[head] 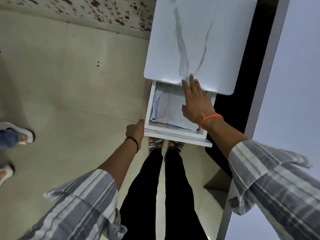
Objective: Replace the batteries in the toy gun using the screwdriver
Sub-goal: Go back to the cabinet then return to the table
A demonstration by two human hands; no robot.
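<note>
Left grip clenched at the open drawer corner, at 9 o'clock of the papers; right grip released, fingers straight above them.

Person: grey-and-white striped shirt sleeves, rolled at forearms; orange thread band on right wrist; black cord on left wrist; black trousers; grey-orange patterned socks.

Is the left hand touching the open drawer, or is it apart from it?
Touching. In the head view the left hand lies against the left front corner of the open drawer, with no gap showing; its fingers curl toward the drawer front.
</note>
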